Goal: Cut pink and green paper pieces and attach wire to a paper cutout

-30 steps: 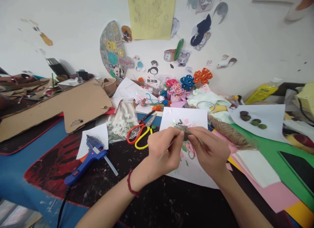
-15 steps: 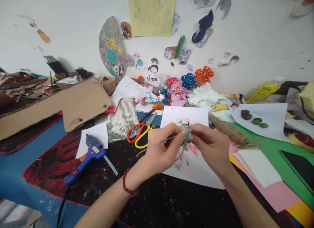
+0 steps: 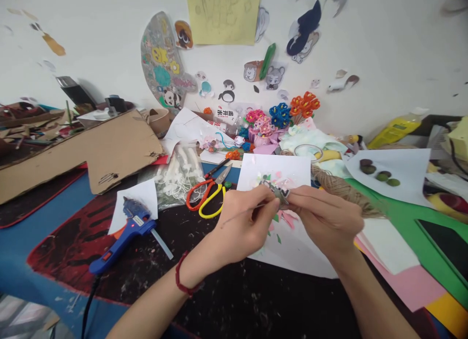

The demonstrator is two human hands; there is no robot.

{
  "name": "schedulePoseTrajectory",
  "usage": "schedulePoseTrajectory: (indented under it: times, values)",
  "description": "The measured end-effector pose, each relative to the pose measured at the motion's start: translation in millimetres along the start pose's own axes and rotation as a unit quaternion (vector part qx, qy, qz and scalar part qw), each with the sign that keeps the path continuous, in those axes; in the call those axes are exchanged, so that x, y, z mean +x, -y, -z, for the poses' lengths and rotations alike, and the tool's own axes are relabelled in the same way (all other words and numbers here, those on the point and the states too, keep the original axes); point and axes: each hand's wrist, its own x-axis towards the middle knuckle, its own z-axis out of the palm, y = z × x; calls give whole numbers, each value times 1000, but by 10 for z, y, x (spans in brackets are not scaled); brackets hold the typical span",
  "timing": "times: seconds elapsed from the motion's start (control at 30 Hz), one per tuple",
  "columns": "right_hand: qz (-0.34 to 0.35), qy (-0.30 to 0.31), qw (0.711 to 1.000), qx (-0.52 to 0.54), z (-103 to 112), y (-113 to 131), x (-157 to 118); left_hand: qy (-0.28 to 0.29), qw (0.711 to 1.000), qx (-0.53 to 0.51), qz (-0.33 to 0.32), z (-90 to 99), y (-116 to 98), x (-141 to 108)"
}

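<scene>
Above a white sheet of paper [image 3: 303, 254], both my hands meet at a small grey-green craft piece [image 3: 282, 199], like a folded paper flower. My left hand [image 3: 244, 227] is closed, pinching the piece between thumb and fingers. A thin wire [image 3: 237, 216] runs back from it across that hand. My right hand [image 3: 325, 219] pinches the piece's other side with its fingertips, which partly hide it. Pink and green paper scraps [image 3: 287, 219] lie on the sheet beneath my hands.
A blue glue gun [image 3: 126, 241] lies left, its nozzle on a paper piece. Scissors with red and yellow handles [image 3: 210, 200] lie closer. Twine [image 3: 336, 185], coloured paper [image 3: 405, 285] and a dark flat object [image 3: 444, 246] are right. Cardboard [image 3: 120, 149] and fuzzy flowers [image 3: 280, 116] stand behind.
My right hand has shifted slightly right, its fingers straighter along the craft piece. The piece has turned between my fingertips, and the wire has swung closer along my left hand. The view moved slightly.
</scene>
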Motion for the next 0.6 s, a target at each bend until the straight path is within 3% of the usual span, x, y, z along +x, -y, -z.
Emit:
schedulePoseTrajectory:
  times: [0.1, 0.3, 0.47, 0.6]
  values:
    - [-14, 5, 1000, 4, 2, 24, 14, -4, 999, 21, -25, -15, -1, -11]
    - [-122, 55, 988, 75, 47, 77, 108, -35, 991, 88, -99, -16, -9, -20]
    - [-183, 100, 965, 155, 82, 56, 140, -47, 988, 95, -114, 10, -17, -17]
    - [-260, 118, 925, 249, 58, 77, 128, -59, 982, 114, -139, 12, 13, -6]
